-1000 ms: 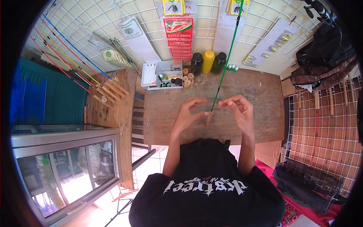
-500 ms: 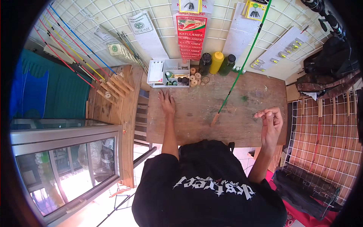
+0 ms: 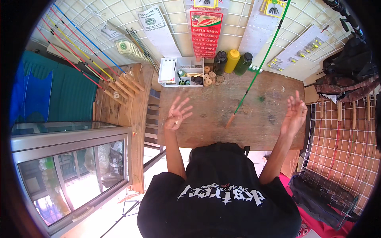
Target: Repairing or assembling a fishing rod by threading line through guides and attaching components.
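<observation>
My left hand is raised above the left part of the wooden table, fingers spread, nothing in it. Over the table's right side my right hand is lifted too, palm showing and fingers apart; I see nothing held. Between the two lies a green fishing rod with a cork handle; its handle end rests on the tabletop and its shaft runs up past the far edge toward the wall. Neither hand touches the rod. A thin ring of line seems to lie beside it.
At the back stand a white organizer box, cork rings, a yellow squeeze bottle and two dark bottles. More rods lean at left above a glass cabinet. Bags and a wire rack flank the right.
My left hand has come up off the tabletop near the organizer box, and its fingers have spread. The right hand has moved slightly right and away, its pinched fingers opening out.
</observation>
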Demonstrator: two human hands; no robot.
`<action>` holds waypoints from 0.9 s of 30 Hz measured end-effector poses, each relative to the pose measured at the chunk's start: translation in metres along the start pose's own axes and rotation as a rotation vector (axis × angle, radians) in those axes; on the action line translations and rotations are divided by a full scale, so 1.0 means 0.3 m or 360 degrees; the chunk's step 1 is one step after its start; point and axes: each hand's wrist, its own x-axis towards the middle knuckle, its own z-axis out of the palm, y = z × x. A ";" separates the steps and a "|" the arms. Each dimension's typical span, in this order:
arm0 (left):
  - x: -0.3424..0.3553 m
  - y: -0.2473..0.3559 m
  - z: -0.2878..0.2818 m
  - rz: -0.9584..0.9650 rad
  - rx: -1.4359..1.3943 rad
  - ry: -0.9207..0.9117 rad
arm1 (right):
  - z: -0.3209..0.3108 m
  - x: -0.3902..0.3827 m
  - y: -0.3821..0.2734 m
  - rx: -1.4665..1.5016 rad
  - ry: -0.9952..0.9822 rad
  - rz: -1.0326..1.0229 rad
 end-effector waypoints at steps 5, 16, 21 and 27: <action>-0.022 -0.010 -0.025 0.0463 0.0039 0.0805 | -0.108 0.061 0.015 -0.0141 0.0347 -0.0215; 0.168 -0.032 0.444 0.0521 0.0616 0.0727 | 0.089 -0.197 0.017 -0.1416 -0.0855 -0.0262; 0.203 -0.100 0.611 0.0426 0.0651 0.0384 | 0.241 -0.377 0.048 -0.0915 -0.1577 0.0034; 0.188 -0.109 0.638 0.0145 0.0838 0.0396 | 0.206 -0.387 0.100 -0.0848 -0.1571 0.0114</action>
